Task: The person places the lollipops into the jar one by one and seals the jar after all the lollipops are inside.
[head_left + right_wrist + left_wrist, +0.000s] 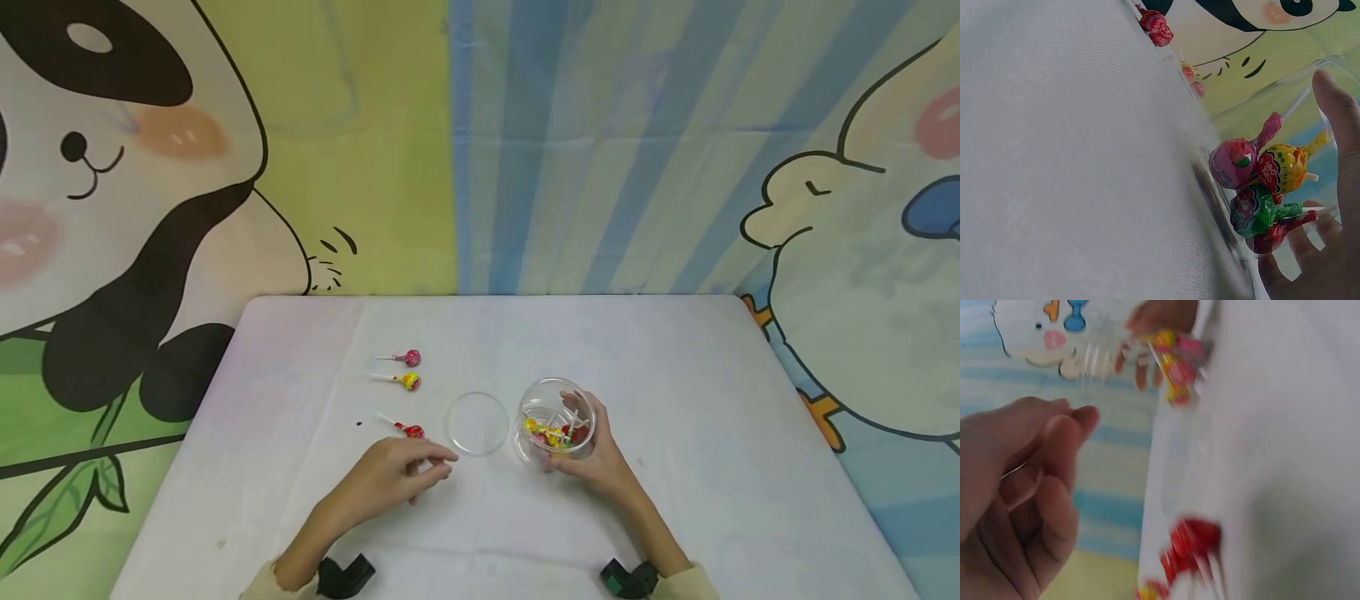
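Black wrist-worn blocks (347,577) line the head view's bottom edge; right of centre, the right hand (603,462) grips a clear, round jar (545,398) of brightly wrapped lollipops (553,433), while the left hand (393,477), fingers relaxed, is beside a red-wrapped lollipop (412,431). Left-wrist view: those loose fingers (1060,450) occupy the left side. Right-wrist view: the gripped jar fills the right side.

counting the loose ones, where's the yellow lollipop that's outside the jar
In the head view, the yellow lollipop lies left of centre on the white table, between a pink lollipop and a red lollipop, beyond the left hand.
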Action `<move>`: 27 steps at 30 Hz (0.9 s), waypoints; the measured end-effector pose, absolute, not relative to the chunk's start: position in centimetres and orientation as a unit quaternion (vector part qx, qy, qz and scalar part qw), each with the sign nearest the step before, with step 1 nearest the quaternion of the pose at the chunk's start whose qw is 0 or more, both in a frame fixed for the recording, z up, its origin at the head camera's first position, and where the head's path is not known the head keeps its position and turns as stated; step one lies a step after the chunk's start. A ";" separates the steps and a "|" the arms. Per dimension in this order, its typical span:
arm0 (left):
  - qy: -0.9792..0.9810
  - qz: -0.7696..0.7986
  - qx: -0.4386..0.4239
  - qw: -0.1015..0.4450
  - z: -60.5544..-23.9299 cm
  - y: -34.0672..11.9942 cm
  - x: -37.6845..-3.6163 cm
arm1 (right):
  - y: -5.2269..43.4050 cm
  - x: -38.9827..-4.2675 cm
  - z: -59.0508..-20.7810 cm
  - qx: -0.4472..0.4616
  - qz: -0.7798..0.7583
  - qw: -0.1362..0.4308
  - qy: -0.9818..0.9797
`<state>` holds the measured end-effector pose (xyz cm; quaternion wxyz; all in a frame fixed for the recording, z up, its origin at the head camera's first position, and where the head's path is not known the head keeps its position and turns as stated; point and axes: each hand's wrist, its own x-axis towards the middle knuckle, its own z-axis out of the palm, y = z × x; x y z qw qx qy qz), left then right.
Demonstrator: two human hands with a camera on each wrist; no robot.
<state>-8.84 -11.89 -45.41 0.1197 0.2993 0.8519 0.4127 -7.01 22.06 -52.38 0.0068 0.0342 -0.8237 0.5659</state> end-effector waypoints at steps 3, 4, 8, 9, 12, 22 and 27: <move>0.884 0.367 0.266 0.111 -46.3 -14.8 -6.6 | 22.1 -6.9 -52.4 0.040 0.571 0.008 -0.820; 0.892 0.359 0.254 0.107 -46.6 -15.5 -5.9 | 22.1 -6.9 -52.4 0.044 0.572 0.009 -0.819; 0.900 0.362 0.224 0.093 -47.5 -17.5 -3.9 | 22.0 -7.0 -52.4 0.057 0.582 0.012 -0.811; 0.900 0.366 0.221 0.085 -47.7 -17.8 -3.6 | 22.0 -7.0 -52.4 0.059 0.585 0.014 -0.809; 0.899 0.373 0.218 0.064 -48.1 -18.3 -3.4 | 22.0 -7.0 -52.6 0.066 0.596 0.017 -0.800; 0.893 0.381 0.237 0.046 -48.3 -18.4 -4.3 | 22.1 -7.0 -52.4 0.069 0.595 0.019 -0.801; 0.894 0.376 0.233 0.069 -47.7 -18.9 -5.7 | 22.0 -7.0 -52.4 0.055 0.593 0.011 -0.803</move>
